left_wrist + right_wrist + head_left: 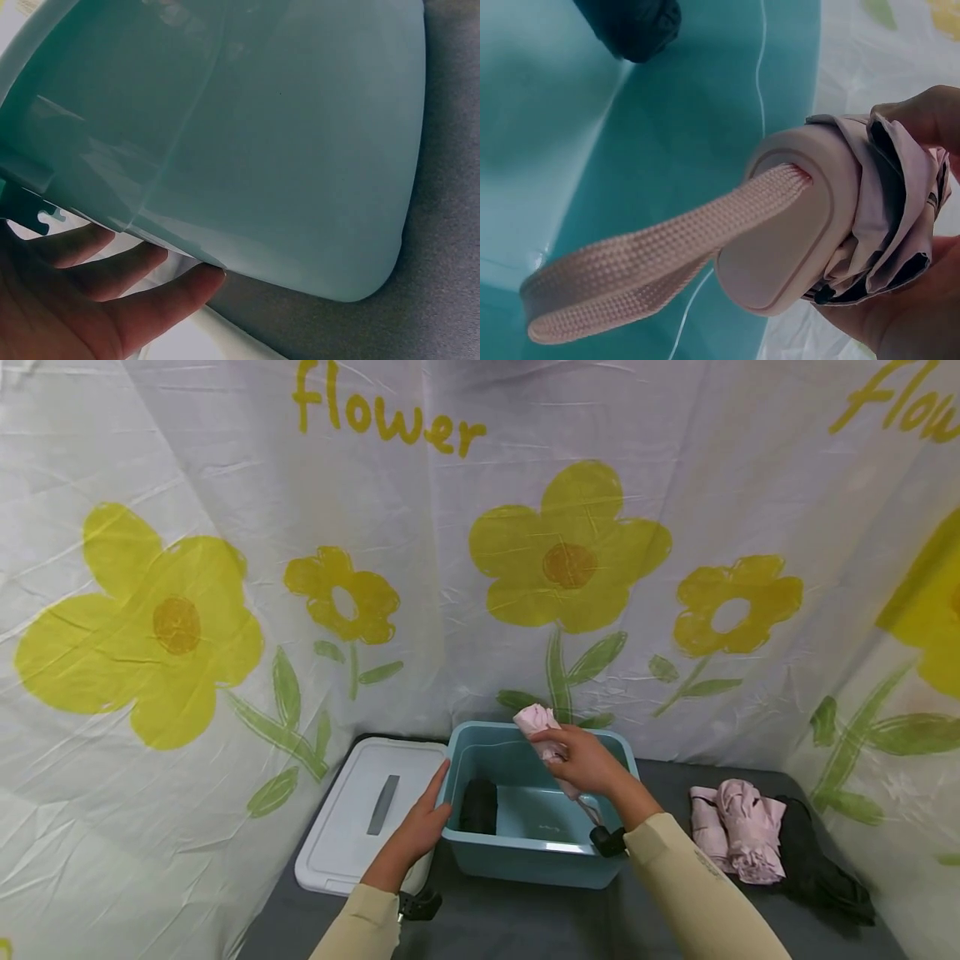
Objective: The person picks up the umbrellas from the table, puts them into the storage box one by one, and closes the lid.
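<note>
We see the right hand (581,764) gripping a crinkled pink folding umbrella (537,720), its woven strap (652,229) looped, over a teal plastic bin (525,862). The left hand (417,833), fingers (169,304) straight, touches the bin's left side; inside is a black cylindrical bundle (478,807).

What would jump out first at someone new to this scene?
Probably the big yellow flowers printed across the white backdrop. Next, perhaps, the blue bin at bottom center, below them. Over it, the right hand holds a pink umbrella.
</note>
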A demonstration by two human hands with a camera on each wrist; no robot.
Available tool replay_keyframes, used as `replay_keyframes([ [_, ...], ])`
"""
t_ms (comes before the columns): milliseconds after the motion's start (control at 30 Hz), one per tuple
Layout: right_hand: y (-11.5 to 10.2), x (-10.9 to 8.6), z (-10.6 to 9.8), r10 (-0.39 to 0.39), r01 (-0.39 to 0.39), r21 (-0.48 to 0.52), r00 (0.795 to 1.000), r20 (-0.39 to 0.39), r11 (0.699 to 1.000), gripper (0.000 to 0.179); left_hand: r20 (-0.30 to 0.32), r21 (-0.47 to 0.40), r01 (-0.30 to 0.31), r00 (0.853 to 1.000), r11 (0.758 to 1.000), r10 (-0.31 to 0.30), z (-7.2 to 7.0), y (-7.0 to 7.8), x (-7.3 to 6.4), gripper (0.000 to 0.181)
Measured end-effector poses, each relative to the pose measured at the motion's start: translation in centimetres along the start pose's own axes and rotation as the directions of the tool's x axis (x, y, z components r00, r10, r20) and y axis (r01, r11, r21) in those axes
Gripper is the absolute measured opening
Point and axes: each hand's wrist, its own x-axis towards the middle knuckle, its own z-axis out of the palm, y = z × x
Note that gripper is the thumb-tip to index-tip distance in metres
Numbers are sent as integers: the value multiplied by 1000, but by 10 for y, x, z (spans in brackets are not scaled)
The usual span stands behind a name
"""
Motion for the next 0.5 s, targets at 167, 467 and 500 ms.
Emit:
replay_keyframes([
  [167, 0, 5, 1, -15, 15, -4, 998, 66, 1000, 42, 10, -5, 3, 1000, 1000, -3, 0, 0, 1, 71],
  [467, 7, 16, 5, -103, 109, -24, 979, 176, 994, 40, 1, 2, 6, 1000, 1000, -6, 2, -2, 1, 71],
  [500, 8, 18, 5, -102, 110, -34, 976, 190, 993, 41, 3, -1, 9, 1000, 1000, -9, 2, -3, 1, 71],
])
